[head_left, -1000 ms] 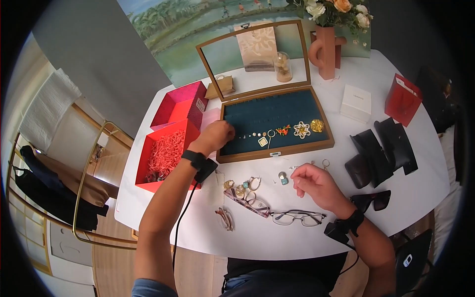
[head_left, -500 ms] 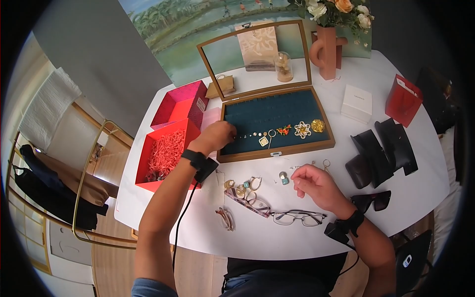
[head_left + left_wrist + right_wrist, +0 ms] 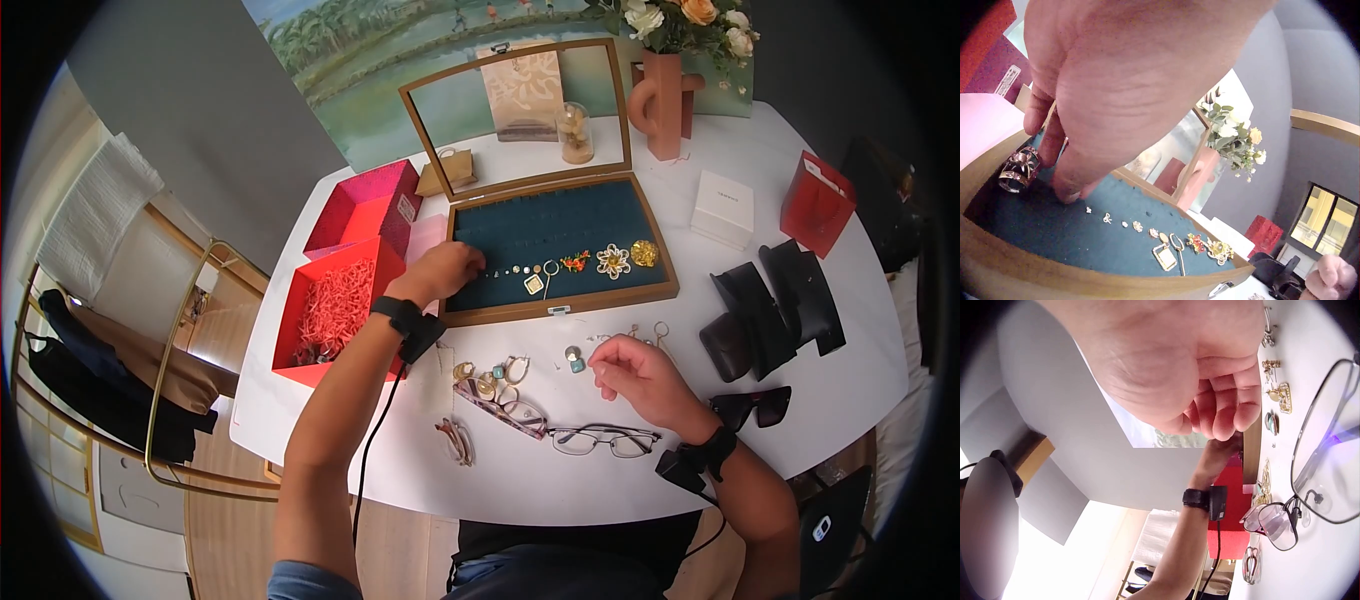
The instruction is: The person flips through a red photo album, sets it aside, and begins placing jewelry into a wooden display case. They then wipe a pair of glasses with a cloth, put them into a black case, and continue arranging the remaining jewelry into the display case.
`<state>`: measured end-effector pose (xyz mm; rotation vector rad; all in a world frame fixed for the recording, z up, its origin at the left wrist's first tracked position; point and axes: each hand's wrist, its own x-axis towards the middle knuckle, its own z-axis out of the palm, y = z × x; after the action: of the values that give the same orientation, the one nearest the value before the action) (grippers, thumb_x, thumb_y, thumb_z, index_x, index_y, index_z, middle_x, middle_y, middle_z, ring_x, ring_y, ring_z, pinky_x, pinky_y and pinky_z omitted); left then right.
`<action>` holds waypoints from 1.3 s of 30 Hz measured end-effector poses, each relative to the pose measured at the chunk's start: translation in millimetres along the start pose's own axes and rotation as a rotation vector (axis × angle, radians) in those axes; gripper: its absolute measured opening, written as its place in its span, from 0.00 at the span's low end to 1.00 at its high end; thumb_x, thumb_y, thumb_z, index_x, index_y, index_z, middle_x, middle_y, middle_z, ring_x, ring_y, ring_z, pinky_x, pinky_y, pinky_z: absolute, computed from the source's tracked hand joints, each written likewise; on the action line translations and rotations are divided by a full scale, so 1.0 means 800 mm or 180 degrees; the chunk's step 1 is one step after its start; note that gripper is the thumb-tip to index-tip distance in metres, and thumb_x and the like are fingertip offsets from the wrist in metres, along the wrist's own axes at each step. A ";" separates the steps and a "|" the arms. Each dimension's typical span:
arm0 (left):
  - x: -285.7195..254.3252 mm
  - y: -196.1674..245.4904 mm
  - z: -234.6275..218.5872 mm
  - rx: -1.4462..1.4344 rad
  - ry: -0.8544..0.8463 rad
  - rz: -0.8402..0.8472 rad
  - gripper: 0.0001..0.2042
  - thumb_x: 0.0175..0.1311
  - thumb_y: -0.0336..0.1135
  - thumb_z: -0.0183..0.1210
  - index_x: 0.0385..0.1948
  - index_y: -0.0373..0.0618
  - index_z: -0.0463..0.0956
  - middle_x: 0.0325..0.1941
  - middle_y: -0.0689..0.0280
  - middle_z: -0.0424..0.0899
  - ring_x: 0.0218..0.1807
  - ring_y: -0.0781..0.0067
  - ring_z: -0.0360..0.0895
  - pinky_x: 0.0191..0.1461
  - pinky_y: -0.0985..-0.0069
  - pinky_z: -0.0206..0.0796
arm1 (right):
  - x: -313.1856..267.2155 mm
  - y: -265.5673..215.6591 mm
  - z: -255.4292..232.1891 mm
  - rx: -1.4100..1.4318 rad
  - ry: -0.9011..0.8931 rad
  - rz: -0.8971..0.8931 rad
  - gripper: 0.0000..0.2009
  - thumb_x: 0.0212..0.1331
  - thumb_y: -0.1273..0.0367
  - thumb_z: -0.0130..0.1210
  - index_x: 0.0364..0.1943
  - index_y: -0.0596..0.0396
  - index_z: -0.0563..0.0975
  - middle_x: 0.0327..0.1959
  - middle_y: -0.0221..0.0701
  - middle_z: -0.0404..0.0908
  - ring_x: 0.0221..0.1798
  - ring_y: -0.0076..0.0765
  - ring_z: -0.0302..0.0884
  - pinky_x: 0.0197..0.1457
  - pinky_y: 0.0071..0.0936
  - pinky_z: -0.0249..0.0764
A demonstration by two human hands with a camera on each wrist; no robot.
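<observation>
The left hand (image 3: 440, 272) reaches into the left end of a wooden jewelry box (image 3: 560, 308) lined with dark teal fabric. Seen from the left wrist, its fingers point down at the lining (image 3: 1054, 228), beside a jeweled ring-like piece (image 3: 1019, 170); whether they pinch something small is hidden. A row of small studs, a square pendant (image 3: 1165, 257) and flower-shaped brooches (image 3: 612, 262) lies on the lining. Loosely bent and holding nothing visible, the right hand (image 3: 645, 378) is over the table's front part, beside a blue-green stone piece (image 3: 576, 366).
Eyeglasses (image 3: 603, 440), more glasses (image 3: 505, 408) and earrings lie in front. Red boxes, one with shredded paper (image 3: 338, 308), stand left. A white box (image 3: 722, 210), red bag (image 3: 817, 203), black cases (image 3: 800, 295) and sunglasses (image 3: 752, 406) are right; a vase (image 3: 660, 105) stands behind.
The left hand has shifted slightly to the right and away from the person within the box. The right hand has stayed nearly still.
</observation>
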<state>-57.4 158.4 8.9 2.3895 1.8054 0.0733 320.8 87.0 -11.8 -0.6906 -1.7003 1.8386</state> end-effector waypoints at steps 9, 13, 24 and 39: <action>-0.008 0.029 -0.026 -0.0313 0.0323 -0.0268 0.09 0.59 0.27 0.59 0.40 0.44 0.83 0.38 0.56 0.86 0.44 0.50 0.82 0.51 0.62 0.74 | 0.000 0.001 -0.001 -0.0035 -0.0007 -0.0077 0.07 0.72 0.69 0.52 0.42 0.59 0.75 0.32 0.26 0.77 0.32 0.17 0.73 0.39 0.18 0.74; -0.026 0.088 -0.039 -0.0286 0.0523 0.0411 0.08 0.59 0.26 0.61 0.40 0.43 0.82 0.38 0.55 0.84 0.43 0.53 0.82 0.50 0.63 0.73 | 0.000 0.001 0.000 -0.0035 0.0031 -0.0083 0.07 0.72 0.69 0.53 0.42 0.59 0.75 0.32 0.26 0.77 0.33 0.18 0.74 0.39 0.19 0.74; -0.055 0.204 0.027 -0.0049 -0.0182 0.0896 0.04 0.58 0.30 0.63 0.31 0.41 0.80 0.34 0.57 0.80 0.43 0.53 0.80 0.48 0.61 0.73 | 0.001 0.003 -0.004 -0.0005 0.0060 -0.0102 0.07 0.72 0.68 0.52 0.43 0.59 0.75 0.33 0.26 0.77 0.33 0.18 0.74 0.40 0.19 0.75; -0.060 0.220 0.035 0.0357 -0.0193 0.1086 0.03 0.55 0.27 0.57 0.28 0.38 0.79 0.32 0.58 0.81 0.43 0.56 0.80 0.47 0.65 0.75 | 0.001 0.001 -0.001 -0.0106 0.0074 -0.0022 0.07 0.72 0.68 0.53 0.44 0.59 0.75 0.33 0.26 0.77 0.33 0.18 0.74 0.40 0.19 0.75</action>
<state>100.8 62.6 9.2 2.7222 1.3938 -0.0648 321.0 88.3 -12.7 -0.7161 -1.7196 1.7946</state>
